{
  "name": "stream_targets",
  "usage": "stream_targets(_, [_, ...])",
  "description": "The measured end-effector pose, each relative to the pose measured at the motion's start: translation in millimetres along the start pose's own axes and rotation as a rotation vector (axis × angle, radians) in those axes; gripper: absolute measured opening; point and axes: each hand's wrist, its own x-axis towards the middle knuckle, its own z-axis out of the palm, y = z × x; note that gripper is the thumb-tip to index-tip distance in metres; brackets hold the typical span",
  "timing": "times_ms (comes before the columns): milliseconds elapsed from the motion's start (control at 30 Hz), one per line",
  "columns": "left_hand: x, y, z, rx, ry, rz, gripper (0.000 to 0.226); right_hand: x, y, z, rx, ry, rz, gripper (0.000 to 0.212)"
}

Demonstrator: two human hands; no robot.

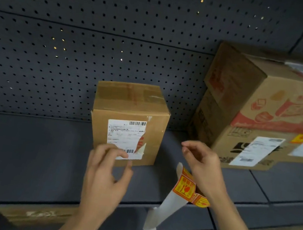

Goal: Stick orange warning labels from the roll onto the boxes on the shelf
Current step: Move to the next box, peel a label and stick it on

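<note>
A small brown box (131,111) with a torn white shipping label stands on the dark grey shelf (29,154). My left hand (106,175) is in front of its lower edge, fingers loosely spread, fingertips at the bottom of the shipping label and holding nothing. My right hand (200,163) is to the right of the box with curled fingers. The strip of orange warning labels (184,188) hangs from under its palm, and white backing paper (155,220) trails down from it. The frame does not show clearly how the strip is held.
Two large printed boxes are stacked at the right; the lower one (250,151) carries white shipping labels and an orange label (301,139), with the upper one (271,90) on top. A perforated panel (77,52) backs the shelf. More cartons (35,214) sit on the shelf below.
</note>
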Motion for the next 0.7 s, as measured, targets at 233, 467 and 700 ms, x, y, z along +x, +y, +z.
stream_targets(233, [-30.2, 12.7, 60.8, 0.090, -0.551, -0.109, 0.028, -48.7, 23.3, -27.2, -0.337, -0.156, -0.082, 0.015])
stream_targets(467, [-33.6, 17.8, 92.4, -0.104, -0.694, -0.261, 0.010, -72.7, 36.7, -32.7, -0.460, -0.281, -0.120, 0.025])
stream_targets(700, [-25.7, 17.1, 80.7, -0.456, -0.729, -0.318, 0.019, -69.2, 31.1, -31.2, -0.412, -0.353, -0.139, 0.026])
